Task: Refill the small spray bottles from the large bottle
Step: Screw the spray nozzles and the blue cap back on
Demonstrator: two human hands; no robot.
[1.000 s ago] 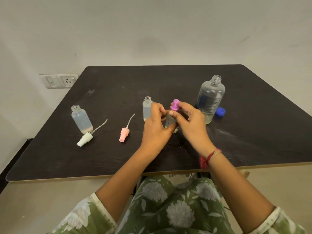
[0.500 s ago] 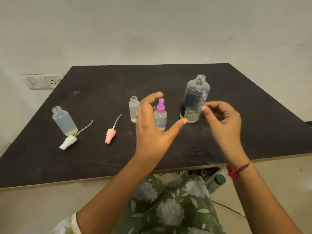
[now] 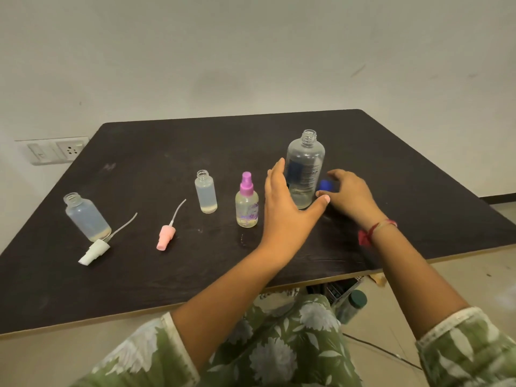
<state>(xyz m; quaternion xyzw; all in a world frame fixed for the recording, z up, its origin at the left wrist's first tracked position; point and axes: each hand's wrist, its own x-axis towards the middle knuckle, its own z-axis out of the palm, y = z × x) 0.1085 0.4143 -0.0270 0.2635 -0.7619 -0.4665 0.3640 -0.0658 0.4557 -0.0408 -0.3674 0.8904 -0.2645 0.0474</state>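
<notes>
The large clear bottle (image 3: 305,169) stands uncapped at the right of the dark table (image 3: 167,275). My left hand (image 3: 284,208) is spread open just left of it, thumb stretched across the front of its base. My right hand (image 3: 350,195) curls its fingers and thumb round the blue cap (image 3: 324,185) lying right of the bottle. A small bottle with a purple sprayer (image 3: 246,205) stands left of my left hand. Two small open bottles (image 3: 206,192) (image 3: 86,216) stand further left, with a pink sprayer (image 3: 166,237) and a white sprayer (image 3: 93,251) lying loose.
A small wet patch (image 3: 245,238) marks the table in front of the purple-topped bottle. A wall socket (image 3: 55,149) sits at the left. Below the table's front edge, a green-capped bottle (image 3: 351,305) lies on the floor.
Both hands let go of the purple-topped bottle, which now stands alone. My left hand moved right to the large bottle, and my right hand reached past it to the blue cap.
</notes>
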